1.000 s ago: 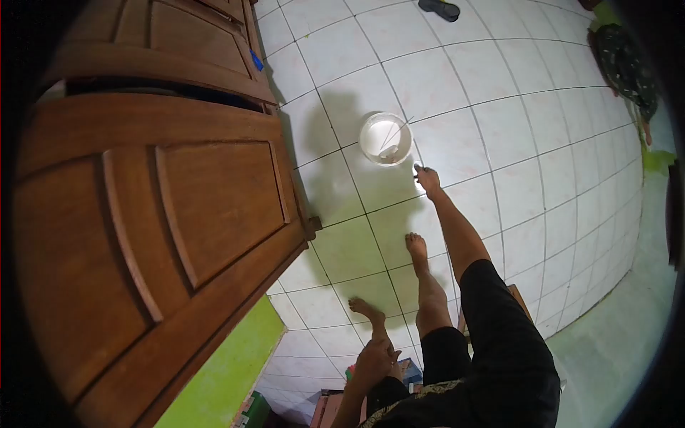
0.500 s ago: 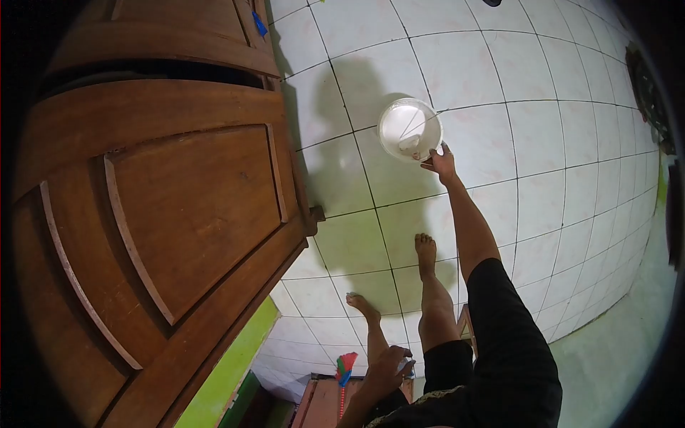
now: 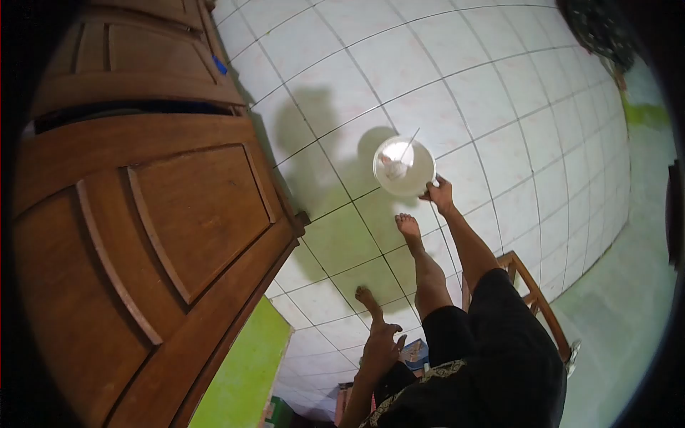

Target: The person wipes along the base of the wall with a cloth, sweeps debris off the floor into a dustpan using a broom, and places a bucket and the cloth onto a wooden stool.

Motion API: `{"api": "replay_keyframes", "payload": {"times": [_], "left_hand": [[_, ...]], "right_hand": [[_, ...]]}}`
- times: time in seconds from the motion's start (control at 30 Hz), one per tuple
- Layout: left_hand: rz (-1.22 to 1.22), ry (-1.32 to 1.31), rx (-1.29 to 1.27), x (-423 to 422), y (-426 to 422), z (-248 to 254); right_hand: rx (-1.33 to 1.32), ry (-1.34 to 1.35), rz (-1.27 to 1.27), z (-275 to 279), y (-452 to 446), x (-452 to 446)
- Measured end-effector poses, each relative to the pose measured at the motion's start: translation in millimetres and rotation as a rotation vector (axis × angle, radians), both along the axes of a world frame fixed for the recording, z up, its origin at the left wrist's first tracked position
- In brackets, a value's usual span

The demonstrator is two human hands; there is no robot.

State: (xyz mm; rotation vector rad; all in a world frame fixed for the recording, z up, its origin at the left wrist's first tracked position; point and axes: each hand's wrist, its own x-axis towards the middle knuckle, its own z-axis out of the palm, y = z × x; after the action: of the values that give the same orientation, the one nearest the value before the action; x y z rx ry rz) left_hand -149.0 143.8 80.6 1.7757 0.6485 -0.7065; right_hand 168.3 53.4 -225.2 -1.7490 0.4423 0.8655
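Note:
My right hand (image 3: 438, 194) grips the rim of a white bucket (image 3: 422, 171) at its lower right side. The bucket is lifted off the tiles, its shadow falling to the upper left. Inside lie a thin stick (image 3: 409, 148) that leans past the rim and a whitish lump (image 3: 395, 168) that I cannot identify. My left hand (image 3: 383, 346) is near my left knee, fingers apart, holding nothing.
A brown wooden cabinet (image 3: 193, 221) fills the left side. Beside my right leg is a wooden chair frame (image 3: 531, 285). A dark patterned cloth (image 3: 599, 32) lies at the upper right. A blue box (image 3: 414, 352) is behind my left hand.
My right hand has taken hold of the bucket rim and raised the bucket from the floor. The camera view has shifted, and the chair frame shows more.

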Motion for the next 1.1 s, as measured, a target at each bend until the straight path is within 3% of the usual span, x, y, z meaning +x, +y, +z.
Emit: {"api": "replay_keyframes", "payload": {"times": [0.1, 0.17, 0.23, 0.4, 0.47, 0.77, 0.93, 1.1], "left_hand": [[-0.145, -0.156, 0.073, -31.4, -3.2, 8.8], [-0.160, -0.229, 0.097, -24.3, 9.9, 54.6], [-0.215, -0.254, 0.162, -60.9, 0.0, 61.7], [-0.407, -0.455, 0.068, -126.3, -5.1, 74.2], [-0.516, -0.352, -0.009, -133.9, -12.9, 90.3], [-0.784, -0.430, -0.206, -81.8, -163.5, 115.2], [-0.728, -0.531, -0.316, -53.8, -298.4, 114.4], [-0.646, -0.377, -0.228, -28.8, -458.4, 126.0]], "right_hand": [[-0.027, 0.039, -0.053, 95.2, -60.7, -49.1], [0.013, 0.027, -0.070, 147.2, -102.7, -79.0], [-0.032, -0.012, -0.102, 226.7, -139.3, -121.9], [-0.008, -0.093, -0.215, 384.6, -229.7, -240.2], [-0.014, -0.154, -0.340, 440.1, -274.8, -293.1], [-0.219, -0.265, -0.582, 681.4, -426.6, -465.2], [-0.325, -0.268, -0.772, 750.0, -504.5, -523.5], [-0.409, -0.238, -0.878, 735.4, -593.6, -564.0]]}}
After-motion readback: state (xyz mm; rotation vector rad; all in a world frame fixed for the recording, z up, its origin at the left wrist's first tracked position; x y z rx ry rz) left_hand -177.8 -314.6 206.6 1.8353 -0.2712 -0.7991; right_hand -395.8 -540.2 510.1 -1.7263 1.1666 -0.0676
